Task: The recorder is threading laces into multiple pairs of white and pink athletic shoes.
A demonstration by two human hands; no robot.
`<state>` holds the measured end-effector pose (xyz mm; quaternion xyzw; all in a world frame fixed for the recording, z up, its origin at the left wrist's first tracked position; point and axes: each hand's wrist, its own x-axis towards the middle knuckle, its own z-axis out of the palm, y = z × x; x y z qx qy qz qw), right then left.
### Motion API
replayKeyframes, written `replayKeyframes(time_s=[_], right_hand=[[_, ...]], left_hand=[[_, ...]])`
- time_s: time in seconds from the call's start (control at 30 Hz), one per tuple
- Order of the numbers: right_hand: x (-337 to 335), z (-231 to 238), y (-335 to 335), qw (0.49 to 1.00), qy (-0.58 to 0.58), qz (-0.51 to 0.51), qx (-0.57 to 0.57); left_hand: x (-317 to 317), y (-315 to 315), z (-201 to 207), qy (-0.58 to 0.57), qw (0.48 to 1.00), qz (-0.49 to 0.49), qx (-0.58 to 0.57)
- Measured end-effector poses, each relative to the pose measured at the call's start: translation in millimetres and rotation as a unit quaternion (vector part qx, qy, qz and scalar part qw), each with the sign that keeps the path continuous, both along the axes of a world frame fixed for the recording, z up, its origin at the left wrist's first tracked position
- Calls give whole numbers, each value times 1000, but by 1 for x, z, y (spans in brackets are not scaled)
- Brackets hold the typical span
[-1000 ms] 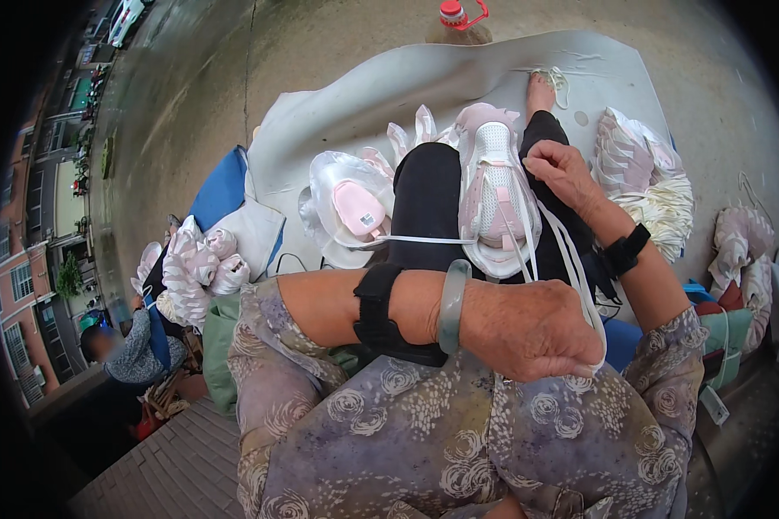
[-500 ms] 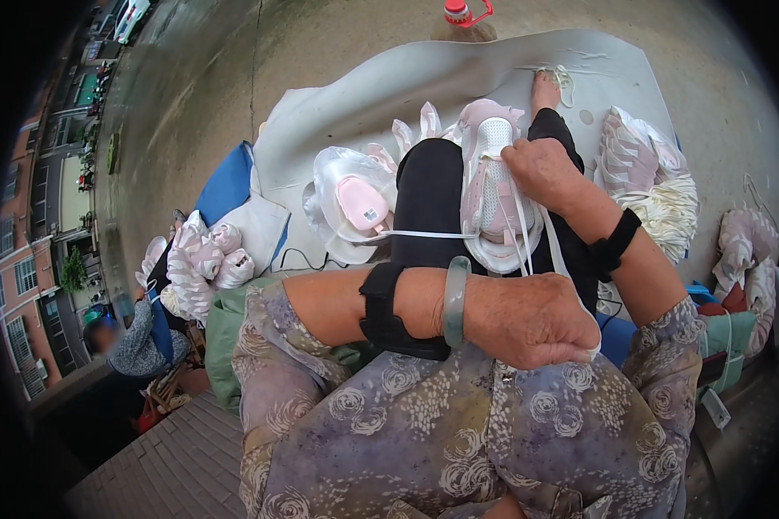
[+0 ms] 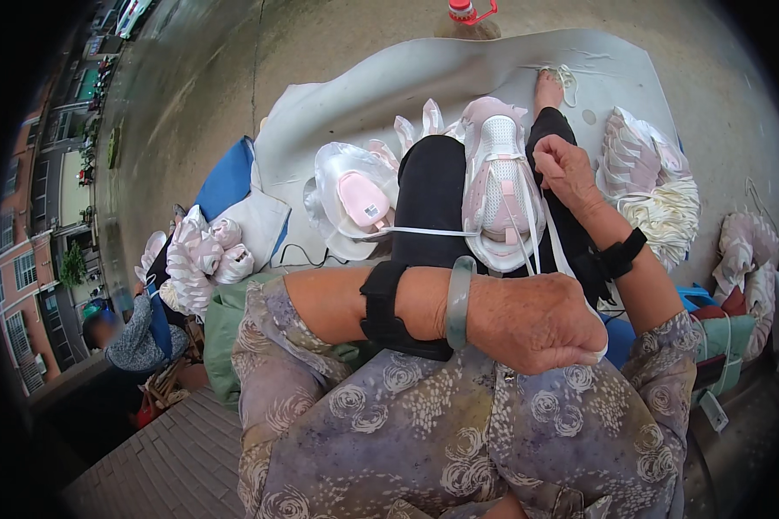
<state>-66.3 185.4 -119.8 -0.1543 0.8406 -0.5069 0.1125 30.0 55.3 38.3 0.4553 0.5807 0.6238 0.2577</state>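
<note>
One white lace (image 3: 556, 249) is gripped in the closed left hand (image 3: 537, 324), near, seemingly so slack is taken up from the pink-and-white shoe (image 3: 504, 195), laid between black-covered knees (image 3: 431, 195), presumably for steadiness. Farther right, the right hand (image 3: 567, 170) is curled; whether lace is held cannot be told.

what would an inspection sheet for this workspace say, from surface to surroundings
Surface: pale sheet spread on the ground
Work things: pink-and-white sneaker on black-clad legs; white lace runs toward the left hand
Clutter: pink-and-white shoe parts stacked at right, more at left; cream laces bundled at right
Left grip: closed on the white lace
Right hand: beside the sneaker, fingers curled; whether its grip holds anything is unclear
Cables: thin black cord left of the legs, use unclear
Surroundings: red-capped bottle ahead; person and buildings at left
</note>
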Motion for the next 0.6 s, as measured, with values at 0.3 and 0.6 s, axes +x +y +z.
replayKeyframes(time_s=[0.3,0.6], right_hand=[[-31,9,-24,980,-187,18,61],[-24,-7,-11,999,-37,18,29]], left_hand=[[-2,0,15,-8,1000,26,-6],[8,-10,27,135,987,90,10]])
